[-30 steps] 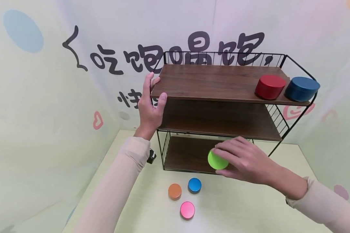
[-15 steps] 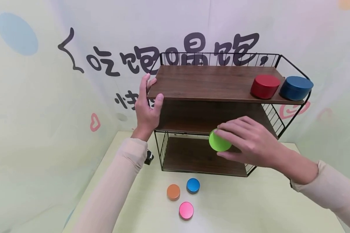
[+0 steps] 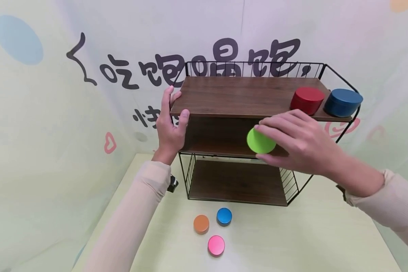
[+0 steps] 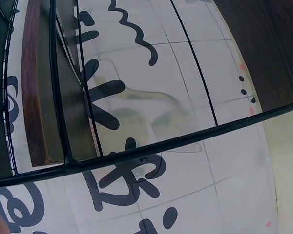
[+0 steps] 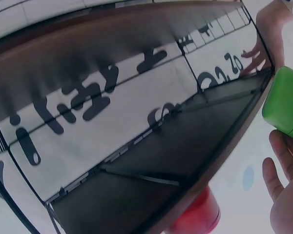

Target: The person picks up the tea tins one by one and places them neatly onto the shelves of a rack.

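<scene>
My left hand grips the front left corner of a three-tier shelf rack with dark wooden boards and a black wire frame. In the left wrist view, the rack's black frame crosses close by, and only a sliver of hand shows. My right hand holds a bright green round tin between thumb and fingers, in front of the middle tier. From the right wrist view, the green tin appears near the rack's front edge. A red tin and a dark blue tin stand at the top board's right end.
On the pale table before the rack lie small round tins: orange, blue and pink. The bottom board sits low near the table. A lettered wall sheet hangs behind and beside the rack.
My right hand has lifted the green tin from in front of the bottom tier up to the middle tier. The left hand keeps its grip on the corner; the view shifted slightly.
</scene>
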### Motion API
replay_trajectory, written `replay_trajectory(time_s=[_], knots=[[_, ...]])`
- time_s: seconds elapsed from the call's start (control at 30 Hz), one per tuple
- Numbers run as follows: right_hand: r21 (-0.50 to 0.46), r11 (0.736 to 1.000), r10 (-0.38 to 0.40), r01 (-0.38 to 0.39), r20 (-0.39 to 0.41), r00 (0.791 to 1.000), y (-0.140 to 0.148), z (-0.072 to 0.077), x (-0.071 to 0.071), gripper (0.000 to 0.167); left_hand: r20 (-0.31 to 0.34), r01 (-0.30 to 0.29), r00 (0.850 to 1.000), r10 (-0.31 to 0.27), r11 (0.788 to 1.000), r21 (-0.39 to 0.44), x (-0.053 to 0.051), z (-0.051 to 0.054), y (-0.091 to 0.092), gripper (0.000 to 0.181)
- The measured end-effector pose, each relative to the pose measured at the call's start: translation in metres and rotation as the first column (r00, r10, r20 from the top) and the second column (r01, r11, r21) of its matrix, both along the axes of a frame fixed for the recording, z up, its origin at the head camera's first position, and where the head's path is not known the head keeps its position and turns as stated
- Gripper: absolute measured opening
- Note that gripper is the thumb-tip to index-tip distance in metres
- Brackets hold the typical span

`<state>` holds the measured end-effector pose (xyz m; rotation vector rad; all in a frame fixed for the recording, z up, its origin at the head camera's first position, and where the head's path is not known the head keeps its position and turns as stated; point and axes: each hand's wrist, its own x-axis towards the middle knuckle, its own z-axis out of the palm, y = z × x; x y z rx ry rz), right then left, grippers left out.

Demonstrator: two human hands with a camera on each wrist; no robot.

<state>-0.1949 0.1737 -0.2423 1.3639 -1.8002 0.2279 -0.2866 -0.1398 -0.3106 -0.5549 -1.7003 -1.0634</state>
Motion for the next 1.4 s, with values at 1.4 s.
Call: replay_trajectory(time_s=[1.4], knots=[[0.034, 0.934, -0.353, 0.356, 0.234, 0.906, 0.024, 0.044, -0.046, 0.044, -0.013, 0.001, 1.0, -0.001, 1.0, -0.007, -0.001, 0.0, -0.001, 0.062]])
